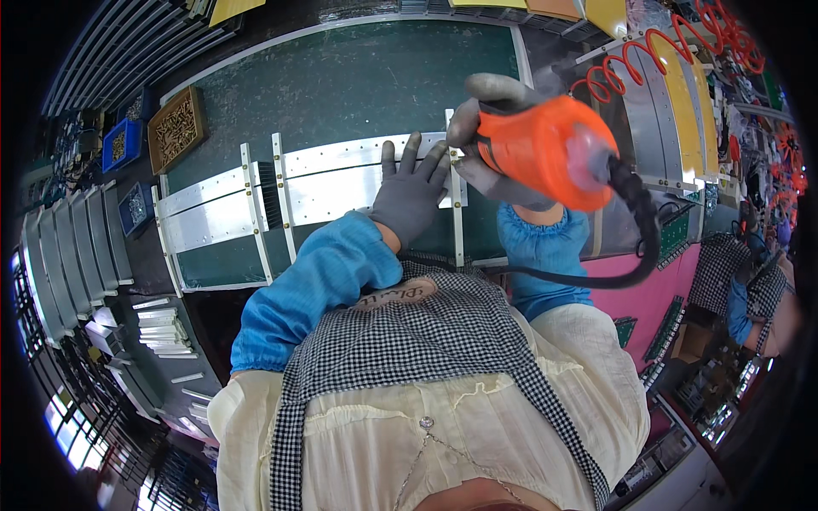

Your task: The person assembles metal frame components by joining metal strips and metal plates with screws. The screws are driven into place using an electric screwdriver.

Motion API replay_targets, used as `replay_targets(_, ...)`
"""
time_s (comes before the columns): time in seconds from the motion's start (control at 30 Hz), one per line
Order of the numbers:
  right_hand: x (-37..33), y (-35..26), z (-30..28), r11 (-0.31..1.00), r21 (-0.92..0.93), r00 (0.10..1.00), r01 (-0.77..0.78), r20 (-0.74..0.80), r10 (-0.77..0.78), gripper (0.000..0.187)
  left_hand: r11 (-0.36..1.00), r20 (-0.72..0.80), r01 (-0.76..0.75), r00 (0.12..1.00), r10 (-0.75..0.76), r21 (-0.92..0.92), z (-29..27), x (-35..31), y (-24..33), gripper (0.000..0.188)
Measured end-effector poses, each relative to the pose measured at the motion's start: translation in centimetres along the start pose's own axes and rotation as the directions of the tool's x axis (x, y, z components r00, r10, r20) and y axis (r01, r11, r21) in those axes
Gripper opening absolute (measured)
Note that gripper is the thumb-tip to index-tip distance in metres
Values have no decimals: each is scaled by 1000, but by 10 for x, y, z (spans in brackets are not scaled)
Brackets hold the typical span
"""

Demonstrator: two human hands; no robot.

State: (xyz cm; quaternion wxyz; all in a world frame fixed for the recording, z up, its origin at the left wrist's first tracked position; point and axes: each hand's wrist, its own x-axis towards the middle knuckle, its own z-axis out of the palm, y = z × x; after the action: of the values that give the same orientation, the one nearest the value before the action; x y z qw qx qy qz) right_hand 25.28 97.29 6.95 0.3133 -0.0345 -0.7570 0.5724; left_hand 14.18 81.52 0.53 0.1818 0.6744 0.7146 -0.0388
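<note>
My left hand (pixel 411 203), in a grey glove with dark fingertips, lies flat with fingers spread on a shiny metal panel (pixel 328 189). Its fingers reach toward the white crossbar (pixel 457 226) at the panel's right end. In my right hand (pixel 503 89), also gloved, is an orange electric screwdriver (pixel 541 149), gripped above that crossbar. The tool's body hides its tip, so contact with the bar cannot be seen. A black cord (pixel 639 247) runs from the screwdriver's rear and curves back beneath my right arm. Another metal panel (pixel 204 204) with crossbars lies farther left.
Both panels rest on a green worktop (pixel 366 68). At the left stand a tan box (pixel 201 115) of brass-coloured screws and blue bins (pixel 128 159) of small parts. A red coiled hose (pixel 656 51) hangs at the upper right. Another person (pixel 763 289) is at the far right.
</note>
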Motion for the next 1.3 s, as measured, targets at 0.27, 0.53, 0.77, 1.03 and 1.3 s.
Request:
replay_targets(0.27,54,-25,12,990,138,909,-9,-411,65,53,1000,-85,-7,996,7,0,10,1,-1,59)
replay_targets(0.53,54,-23,9,995,1,918,-104,-385,96,54,1000,-66,-2,998,3,14,7,2,-1,60)
replay_targets(0.77,55,-45,16,992,44,934,-122,-332,130,54,1000,-96,7,995,-6,10,8,2,-3,60)
replay_targets(1.03,-14,-80,7,892,394,936,220,-342,-79,69,1000,-108,-13,994,13,-3,6,-3,1,63)
replay_targets(1.3,-47,-82,23,944,307,891,124,-454,31,69,997,-128,-51,991,44,-58,-9,-8,0,79)
